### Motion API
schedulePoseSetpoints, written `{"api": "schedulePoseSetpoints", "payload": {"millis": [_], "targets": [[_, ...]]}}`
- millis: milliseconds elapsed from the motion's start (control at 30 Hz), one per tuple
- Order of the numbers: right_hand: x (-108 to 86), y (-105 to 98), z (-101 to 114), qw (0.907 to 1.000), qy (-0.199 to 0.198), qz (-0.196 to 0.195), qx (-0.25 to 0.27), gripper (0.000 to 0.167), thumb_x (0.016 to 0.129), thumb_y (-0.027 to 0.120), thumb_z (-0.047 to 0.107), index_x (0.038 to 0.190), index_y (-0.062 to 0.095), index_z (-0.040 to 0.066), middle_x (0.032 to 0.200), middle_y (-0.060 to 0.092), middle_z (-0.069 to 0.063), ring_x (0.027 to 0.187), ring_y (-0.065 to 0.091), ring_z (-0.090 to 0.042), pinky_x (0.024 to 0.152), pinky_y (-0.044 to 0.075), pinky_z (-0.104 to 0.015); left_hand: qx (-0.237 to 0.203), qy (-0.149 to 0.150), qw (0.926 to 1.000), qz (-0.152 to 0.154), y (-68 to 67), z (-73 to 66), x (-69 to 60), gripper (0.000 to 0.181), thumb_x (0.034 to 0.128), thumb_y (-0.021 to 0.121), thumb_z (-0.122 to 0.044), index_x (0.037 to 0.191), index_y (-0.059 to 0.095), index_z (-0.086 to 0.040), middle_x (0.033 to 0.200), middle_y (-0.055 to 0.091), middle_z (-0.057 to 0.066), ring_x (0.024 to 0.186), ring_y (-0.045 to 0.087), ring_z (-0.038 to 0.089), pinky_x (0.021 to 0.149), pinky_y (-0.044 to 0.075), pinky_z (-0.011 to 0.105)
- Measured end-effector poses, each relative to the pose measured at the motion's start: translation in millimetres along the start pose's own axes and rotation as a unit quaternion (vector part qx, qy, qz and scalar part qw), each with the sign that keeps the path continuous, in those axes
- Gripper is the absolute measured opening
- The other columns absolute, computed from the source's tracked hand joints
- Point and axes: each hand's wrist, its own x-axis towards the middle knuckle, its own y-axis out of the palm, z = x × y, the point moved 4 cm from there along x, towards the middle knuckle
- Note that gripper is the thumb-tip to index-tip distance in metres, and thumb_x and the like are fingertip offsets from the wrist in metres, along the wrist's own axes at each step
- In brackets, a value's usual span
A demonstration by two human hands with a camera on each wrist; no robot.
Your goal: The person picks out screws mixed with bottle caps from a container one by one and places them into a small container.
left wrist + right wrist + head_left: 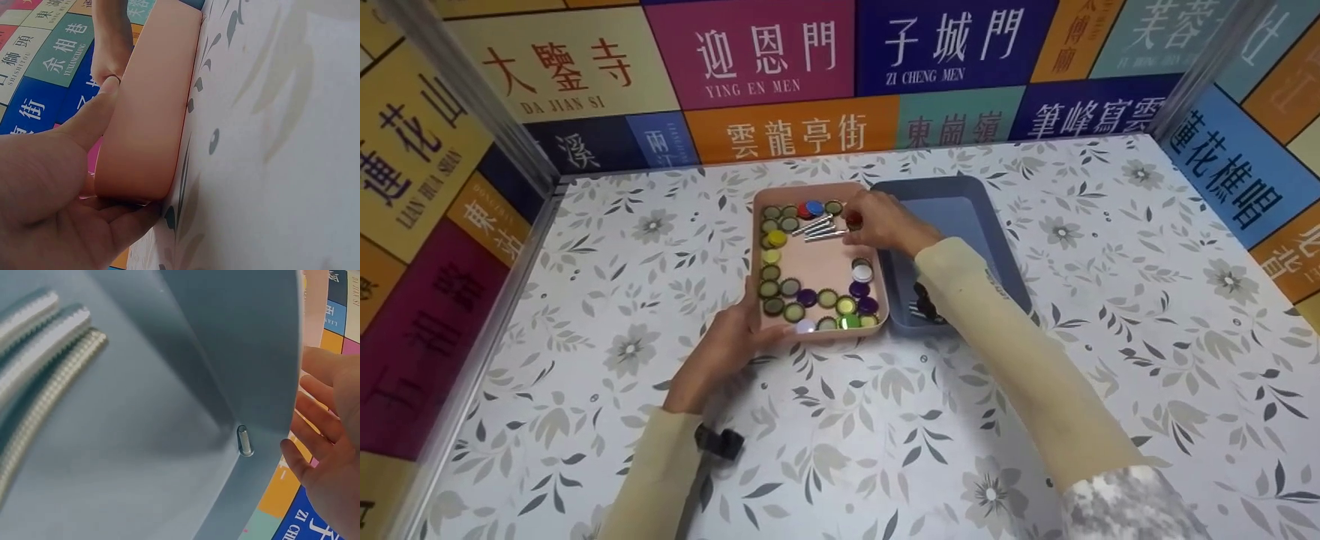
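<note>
My left hand (pixel 727 337) grips the near-left corner of the pink tray (pixel 821 335). In the left wrist view, the hand (pixel 73 185) has its thumb at the rim and fingers under the corner of the tray (pixel 149 101). Bottle caps (pixel 827 298) lie around the tray's inner edges. Silver metal rods (pixel 817 226) lie near its back. My right hand (pixel 885 221) is over the tray's back right, fingers bent down beside a rod end and a dark red cap. In the right wrist view, the blue-grey tray's wall partly covers this hand (pixel 332 427); its grip is hidden.
Touching the pink tray on the right is the blue-grey tray (pixel 952 187), under my right forearm. It holds several metal rods (pixel 50 388) and one small metal piece (pixel 245 441) in a corner. Panels with printed characters (pixel 780 52) stand behind the floral tabletop (pixel 840 420).
</note>
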Motion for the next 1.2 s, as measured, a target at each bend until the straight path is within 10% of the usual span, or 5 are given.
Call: {"api": "schedulePoseSetpoints", "payload": {"millis": [967, 1200], "targets": [[8.1, 3.0, -4.4, 0.9991, 0.032, 0.025, 0.012, 0.03, 0.091, 0.074, 0.018, 0.12, 0.072, 0.009, 0.116, 0.072, -0.008, 0.098, 0.062, -0.023, 0.096, 0.055, -0.042, 0.014, 0.007, 0.9998, -0.009, 0.8, -0.5, 0.8, 0.108, 0.092, 0.072, -0.031, 0.161, -0.01, -0.021, 0.166, 0.026, 0.009, 0.149, 0.035, 0.029, 0.124, 0.027, 0.042], [10.0, 5.8, -2.9, 0.9994, 0.005, 0.017, -0.031, 0.024, 0.09, 0.073, 0.015, 0.113, 0.075, 0.009, 0.115, 0.072, -0.007, 0.104, 0.064, -0.025, 0.117, 0.037, -0.051, 0.043, 0.005, 0.999, -0.006, -0.3, 0.7, 0.7, 0.106, 0.0935, 0.07, -0.035, 0.16, -0.008, -0.01, 0.162, 0.03, 0.019, 0.138, 0.05, 0.032, 0.118, 0.039, 0.044]]}}
